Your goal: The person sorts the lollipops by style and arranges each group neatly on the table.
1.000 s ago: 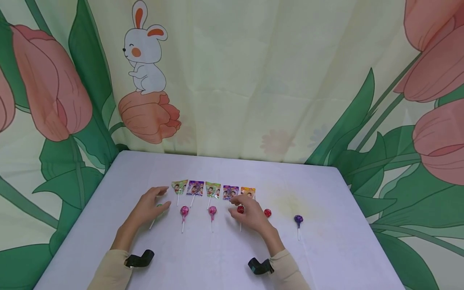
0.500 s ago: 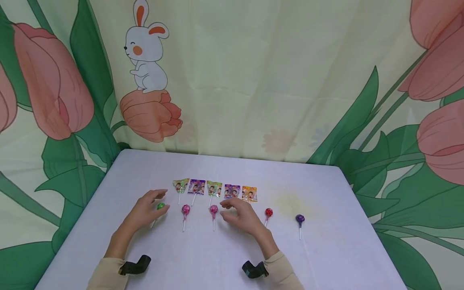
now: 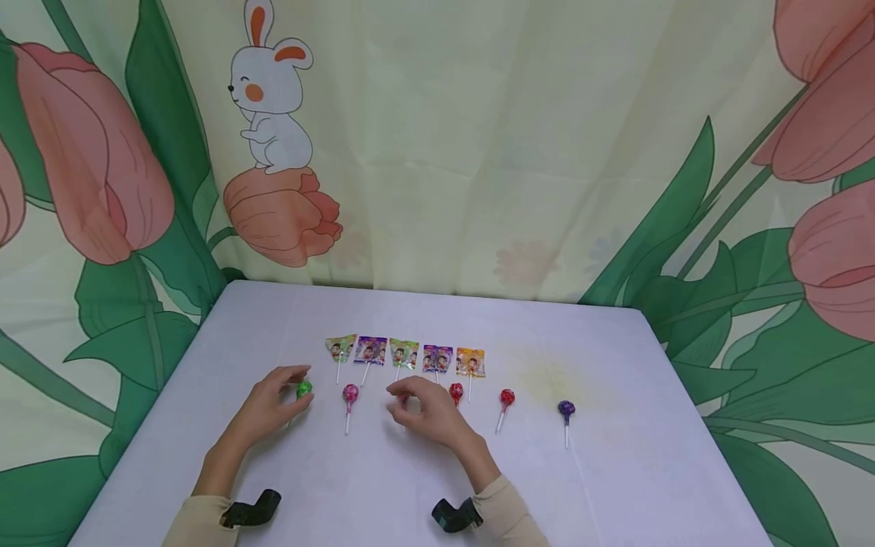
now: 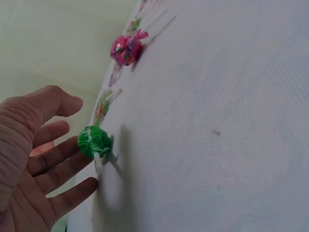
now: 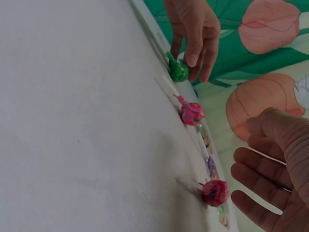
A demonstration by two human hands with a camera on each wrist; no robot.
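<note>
Near the table's left side, my left hand (image 3: pixel 269 406) curves around a green lollipop (image 3: pixel 304 388) with thumb and fingers spread apart. The left wrist view shows the fingers beside the green ball, not closed on it; whether a fingertip touches it I cannot tell. My right hand (image 3: pixel 437 416) hovers over a pink lollipop (image 5: pixel 214 193), which it mostly hides in the head view. Its thumb and fingers stand apart in the right wrist view and hold nothing. Between the hands lies another pink lollipop (image 3: pixel 350 393), stick toward me.
Two red lollipops, one beside my right hand (image 3: pixel 456 393) and one farther right (image 3: pixel 506 397), share the front row with a purple lollipop (image 3: pixel 566 409). Behind them lies a row of several bagged lollipops (image 3: pixel 371 351). A printed curtain (image 3: pixel 444 152) hangs behind the white table (image 3: pixel 649 456).
My right hand has moved left, from above a red lollipop to above a pink one, uncovering the red. The left hand has shifted slightly toward me, still around the green lollipop.
</note>
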